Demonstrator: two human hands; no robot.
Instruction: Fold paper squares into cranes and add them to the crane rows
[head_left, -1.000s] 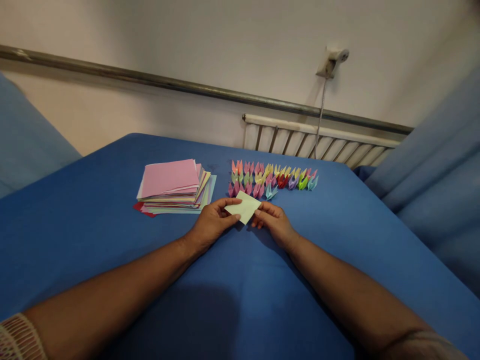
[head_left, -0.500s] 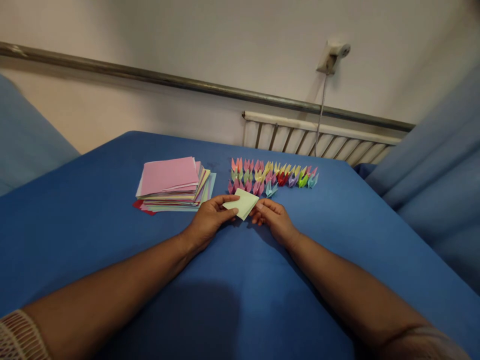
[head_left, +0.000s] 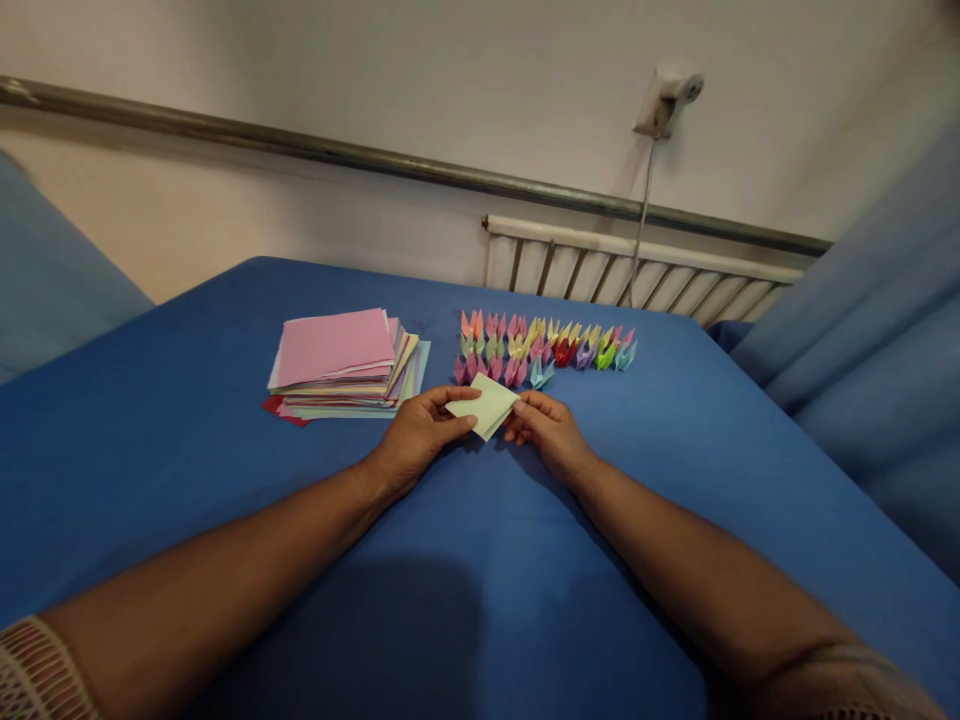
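A pale green folded paper square (head_left: pixel 491 405), turned like a diamond, is held between both hands above the blue-covered table (head_left: pixel 450 600). My left hand (head_left: pixel 420 430) pinches its left side, thumb on top and fingers behind. At the right corner, my right hand (head_left: pixel 551 430) grips the paper between thumb and forefinger, its other fingers curled below. Just beyond the paper stand rows of small folded paper cranes (head_left: pixel 564 352) in pink, yellow, green, red, purple and blue. Part of the nearest row is hidden behind the paper.
Left of the cranes lies a thick stack of coloured paper sheets (head_left: pixel 334 350), pink on top. Behind the table are a wall pipe (head_left: pixel 375 158), a radiator (head_left: pixel 600 265) and a socket with a cord (head_left: pixel 664 103). Blue curtains (head_left: pixel 885 330) hang at the sides.
Both hands keep their hold on the green paper, with only a slight shift of the right fingers at its corner. The whole view has moved very slightly.
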